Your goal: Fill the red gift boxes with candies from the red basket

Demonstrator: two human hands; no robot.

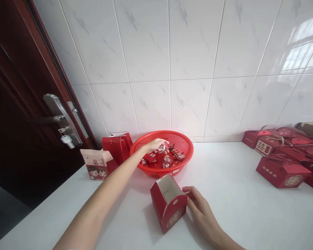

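Note:
My left hand (pixel 157 144) reaches into a red plastic basket (pixel 189 152) and its fingers are closed on a red-and-white wrapped candy (pixel 162 148). More candies (pixel 167 161) in red wrappers lie under and beside it. In front of the basket stands a red gift box (pixel 158 208), its top open and its pale inside bare where I can see it. My right hand (pixel 198 206) is at the right side of this box, thumb and fingers pinching the edge of a side flap. The fingers' far side is partly hidden.
Left of the basket stand a box with cartoon figures (pixel 96 166) and red boxes (pixel 116 147). Several closed red gift boxes (pixel 283 172) are piled at the right. A tiled wall (pixel 151 104) backs the white table (pixel 219 166). A dark door (pixel 21 86) is at the left.

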